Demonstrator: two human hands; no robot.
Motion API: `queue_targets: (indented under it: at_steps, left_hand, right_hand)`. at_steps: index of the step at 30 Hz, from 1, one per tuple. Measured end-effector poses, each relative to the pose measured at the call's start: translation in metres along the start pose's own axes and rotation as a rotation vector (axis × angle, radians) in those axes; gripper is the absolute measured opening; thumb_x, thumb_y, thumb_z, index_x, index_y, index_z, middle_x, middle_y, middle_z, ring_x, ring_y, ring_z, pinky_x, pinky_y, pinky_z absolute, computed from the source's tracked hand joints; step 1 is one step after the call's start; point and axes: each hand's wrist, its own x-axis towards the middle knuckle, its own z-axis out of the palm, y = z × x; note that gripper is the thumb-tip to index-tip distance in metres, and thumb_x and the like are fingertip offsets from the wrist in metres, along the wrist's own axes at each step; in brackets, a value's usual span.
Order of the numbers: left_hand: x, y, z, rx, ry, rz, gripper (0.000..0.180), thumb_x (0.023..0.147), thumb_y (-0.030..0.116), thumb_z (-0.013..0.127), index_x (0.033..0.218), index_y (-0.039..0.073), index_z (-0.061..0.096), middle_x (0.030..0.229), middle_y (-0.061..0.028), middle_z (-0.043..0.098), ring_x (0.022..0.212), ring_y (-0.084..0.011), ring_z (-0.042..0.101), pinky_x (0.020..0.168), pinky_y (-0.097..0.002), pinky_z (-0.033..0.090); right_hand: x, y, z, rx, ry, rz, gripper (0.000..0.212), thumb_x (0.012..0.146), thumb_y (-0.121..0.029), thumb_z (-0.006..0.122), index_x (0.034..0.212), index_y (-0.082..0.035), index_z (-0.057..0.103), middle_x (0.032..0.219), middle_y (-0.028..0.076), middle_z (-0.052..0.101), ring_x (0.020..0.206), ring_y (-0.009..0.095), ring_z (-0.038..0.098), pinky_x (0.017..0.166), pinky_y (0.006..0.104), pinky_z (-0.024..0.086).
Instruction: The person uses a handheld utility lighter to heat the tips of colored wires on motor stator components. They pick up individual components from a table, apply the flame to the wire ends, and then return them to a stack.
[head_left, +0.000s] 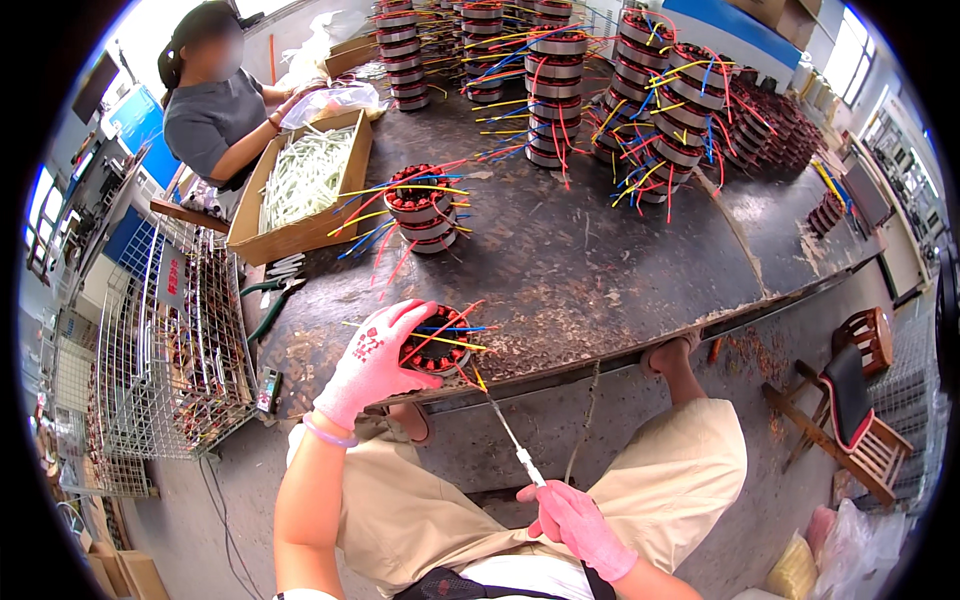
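At the table's near edge, my left hand (372, 362), in a pink glove, is wrapped round the side of a wound motor stator (447, 356). Red, blue and yellow leads stick out from its red-and-black windings. My right hand (580, 525), also gloved in pink, pinches a white sleeve (530, 467) over my lap. A thin pale line runs from that sleeve up to a yellow-orange lead end (481, 380) beside the stator; how they join is too small to tell. Farther back stands a short stack of stators (425, 222) with loose leads.
Tall stator stacks (556, 100) fill the table's far side. A cardboard box (300, 235) of white sleeves stands at the left, by a co-worker (215, 120) holding a plastic bag. Green-handled pliers (272, 300) lie at the left edge, above a wire basket (165, 350). A wooden chair (850, 425) is at right.
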Motion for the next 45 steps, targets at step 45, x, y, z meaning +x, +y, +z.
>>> queue_targets:
  at_steps: [45]
  left_hand:
    - [0.001,-0.002,0.000,0.024,-0.018,-0.007,0.095,0.054,0.022,0.091,0.139,0.008,0.050,0.138,-0.0179,0.051,0.128,-0.0373,0.047,0.109,-0.0444,0.038]
  right_hand:
    - [0.004,0.004,0.001,0.004,0.003,0.028,0.033,0.104,-0.024,0.044,0.113,0.001,0.063,0.059,-0.001,0.044,0.056,0.007,0.043,0.068,0.0283,0.051]
